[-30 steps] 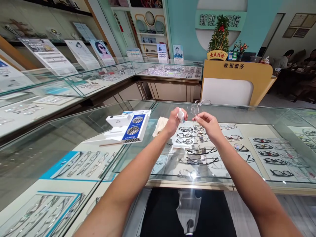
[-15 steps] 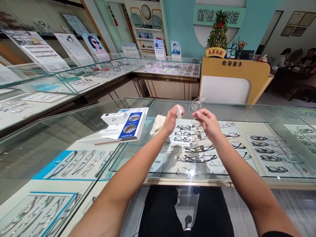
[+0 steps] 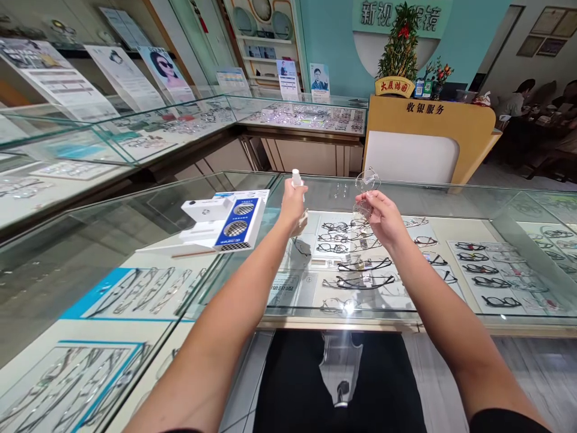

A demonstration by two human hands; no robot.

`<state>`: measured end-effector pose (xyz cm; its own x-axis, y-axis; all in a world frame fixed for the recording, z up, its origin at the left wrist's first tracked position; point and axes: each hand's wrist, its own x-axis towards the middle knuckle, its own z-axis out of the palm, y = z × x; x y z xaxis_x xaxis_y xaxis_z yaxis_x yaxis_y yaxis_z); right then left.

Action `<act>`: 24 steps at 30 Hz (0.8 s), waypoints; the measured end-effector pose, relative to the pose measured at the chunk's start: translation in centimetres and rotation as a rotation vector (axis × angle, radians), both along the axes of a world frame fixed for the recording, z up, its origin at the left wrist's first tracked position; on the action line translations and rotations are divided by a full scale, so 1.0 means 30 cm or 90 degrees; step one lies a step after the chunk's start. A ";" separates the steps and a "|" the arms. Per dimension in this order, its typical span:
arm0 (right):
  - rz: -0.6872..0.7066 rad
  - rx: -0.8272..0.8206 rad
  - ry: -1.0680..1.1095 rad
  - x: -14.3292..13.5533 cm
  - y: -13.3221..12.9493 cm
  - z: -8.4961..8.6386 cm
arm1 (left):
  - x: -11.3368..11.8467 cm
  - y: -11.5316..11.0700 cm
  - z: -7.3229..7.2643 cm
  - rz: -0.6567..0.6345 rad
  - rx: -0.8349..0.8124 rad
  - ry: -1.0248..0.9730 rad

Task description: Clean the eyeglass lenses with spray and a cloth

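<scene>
My left hand [image 3: 293, 204] is closed around a small white bottle [image 3: 296, 178], its top pointing up above the fist. Just under that hand, partly hidden by it, a beige cloth [image 3: 300, 222] shows over the glass counter. My right hand [image 3: 383, 213] pinches a pair of thin-rimmed clear glasses [image 3: 368, 179] by the middle, one lens raised above the fingers and the other lower down. Both hands are above the glass display counter [image 3: 315, 322], with rows of dark-framed glasses [image 3: 360, 281] under the glass.
An opened white and blue box [image 3: 238, 225] stands on the counter left of my left hand. Farther back are more glass cases [image 3: 297, 120], upright cards [image 3: 320, 81] and a yellow desk [image 3: 478, 126] with a plant [image 3: 399, 48]. People sit at the far right.
My left hand has moved left, over the cloth, and the bottle now points upright. My right hand has shifted slightly right, with the glasses turned more upright. The view has tilted down a little.
</scene>
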<state>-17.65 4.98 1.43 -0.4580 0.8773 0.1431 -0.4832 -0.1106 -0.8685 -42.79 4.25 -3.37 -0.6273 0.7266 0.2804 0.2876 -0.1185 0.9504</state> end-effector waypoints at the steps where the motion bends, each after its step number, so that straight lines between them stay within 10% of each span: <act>1: 0.003 -0.002 0.005 0.001 0.005 -0.002 | -0.036 0.007 -0.012 0.048 -0.029 0.003; 6: 0.005 0.004 -0.002 0.002 0.021 -0.013 | -0.114 0.005 -0.050 0.064 -0.061 0.144; 24: 0.037 -0.015 -0.018 0.007 0.023 -0.012 | 0.026 -0.043 0.008 -0.097 -0.229 0.329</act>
<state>-17.45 5.66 1.07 -0.5113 0.8524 0.1092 -0.4512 -0.1582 -0.8783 -42.00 2.96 -3.12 -0.3591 0.9015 0.2415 0.7237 0.1056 0.6820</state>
